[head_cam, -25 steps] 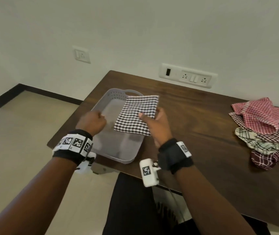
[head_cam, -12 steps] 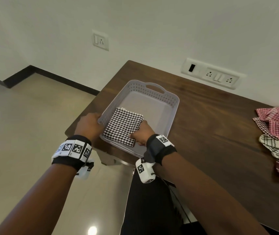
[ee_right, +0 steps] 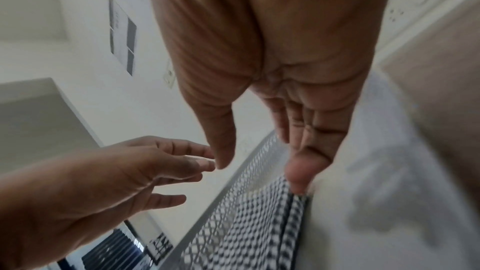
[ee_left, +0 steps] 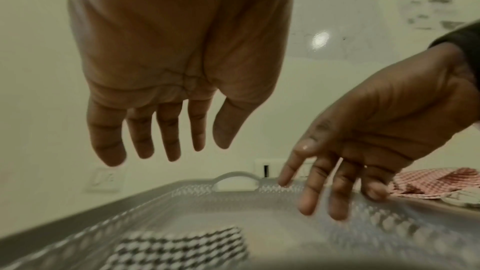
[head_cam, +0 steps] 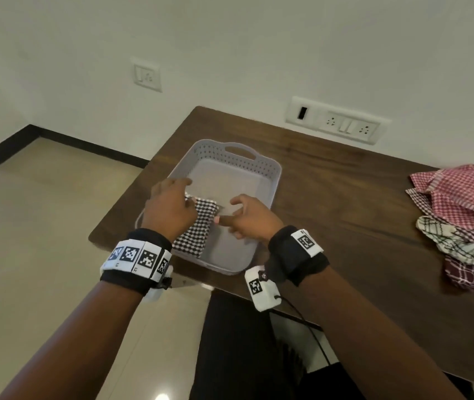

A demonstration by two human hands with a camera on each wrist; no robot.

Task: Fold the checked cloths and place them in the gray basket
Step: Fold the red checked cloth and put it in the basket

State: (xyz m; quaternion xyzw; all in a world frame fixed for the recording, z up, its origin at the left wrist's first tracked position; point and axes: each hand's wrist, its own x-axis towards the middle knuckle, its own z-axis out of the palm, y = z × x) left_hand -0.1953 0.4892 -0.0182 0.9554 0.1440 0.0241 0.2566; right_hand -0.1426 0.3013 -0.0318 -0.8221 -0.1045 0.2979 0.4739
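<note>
Both hands hover over the gray basket (head_cam: 270,180) with fingers spread and relaxed, gripping nothing. The left hand (head_cam: 169,207) sits above the basket's 9 o'clock wall; the right hand (head_cam: 248,217) is at about 4 o'clock of the basket's centre, and one fingertip appears in the right-wrist view to reach the edge of the folded black-and-white checked cloth (head_cam: 194,233), though contact cannot be confirmed. Half a second earlier the right hand pinched this cloth while lowering it into the basket and the left hand gripped the near-left rim; both holds have since been released, and the cloth has stayed in the same corner. No brand or readable writing is visible; the black wristbands (head_cam: 293,252) carry only square black-and-white coded markers. The basket, perforated along its walls with a handle cut-out at its 12 o'clock end, holds one item: the folded cloth, lying flat in the 7 o'clock corner against the left wall. The basket rests on the dark wooden bench (head_cam: 345,203). At 3 o'clock, well apart from the basket, lies a loose pile of unfolded checked cloths (head_cam: 460,209) in red, maroon and green-white patterns. Wall sockets (head_cam: 336,122) are at 12 o'clock.
</note>
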